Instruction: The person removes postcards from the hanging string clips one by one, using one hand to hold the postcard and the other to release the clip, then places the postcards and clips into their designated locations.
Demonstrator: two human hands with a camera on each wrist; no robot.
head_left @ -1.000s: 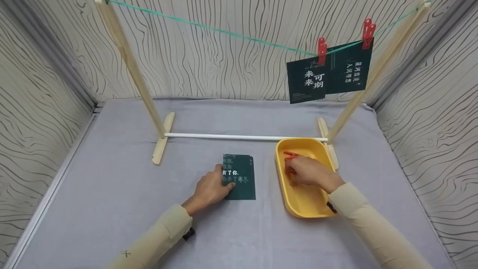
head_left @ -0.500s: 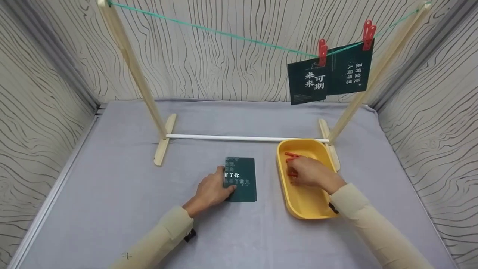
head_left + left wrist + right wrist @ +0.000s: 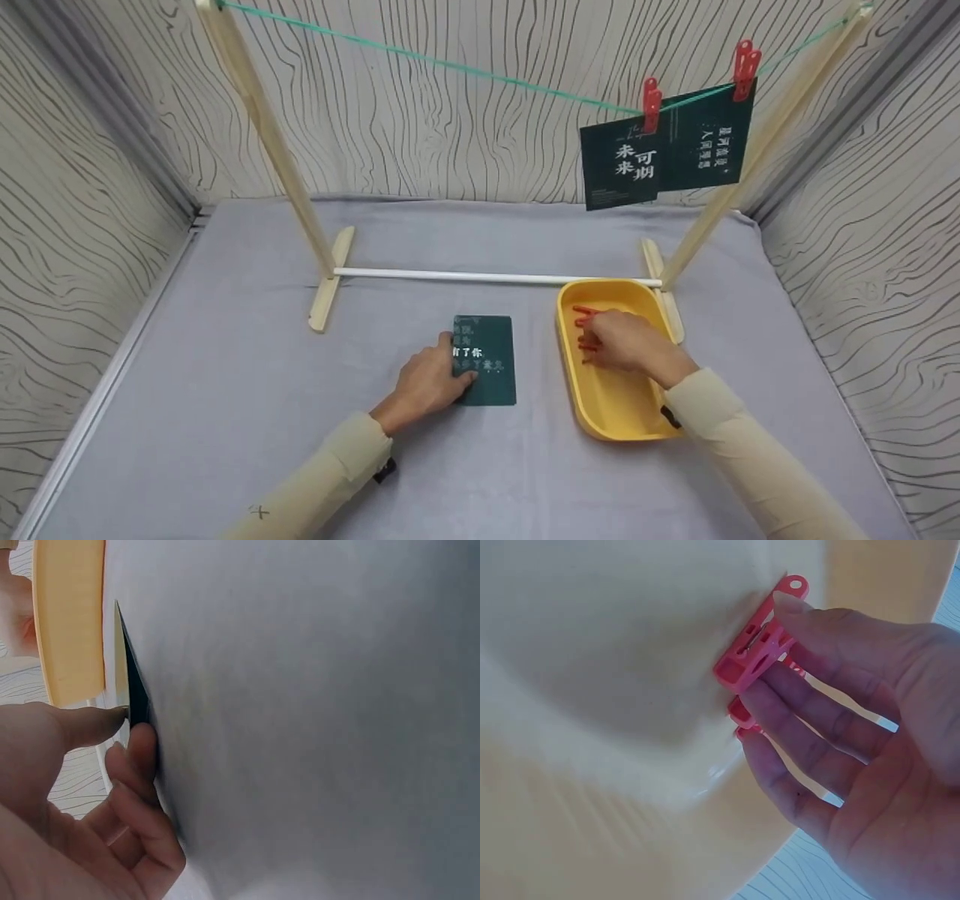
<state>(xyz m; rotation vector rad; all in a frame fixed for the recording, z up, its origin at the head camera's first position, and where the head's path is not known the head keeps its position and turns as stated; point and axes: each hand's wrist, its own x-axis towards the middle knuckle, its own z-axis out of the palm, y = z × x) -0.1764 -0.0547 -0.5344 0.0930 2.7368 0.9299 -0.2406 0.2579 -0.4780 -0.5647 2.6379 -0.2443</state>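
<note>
My left hand pinches the left edge of a small stack of dark green cards with pale printed characters, lying on the cloth. In the left wrist view, the thumb and index finger close on the cards, tilted up at that edge. My right hand reaches into a yellow tray. Seen from the right wrist, it pinches a red clothespin between thumb and fingers. More red clothespins lie beside and beneath it, partly hidden by the fingers.
A green string spans two wooden posts. Two dark green cards hang near its right end from red clothespins. A white rod joins the posts' feet behind the tray, above the grey cloth.
Both hands stay nearly in place. The fingers of my right hand shift slightly among the clothespins, uncovering a bit more red below. The whole view has moved slightly with the head.
</note>
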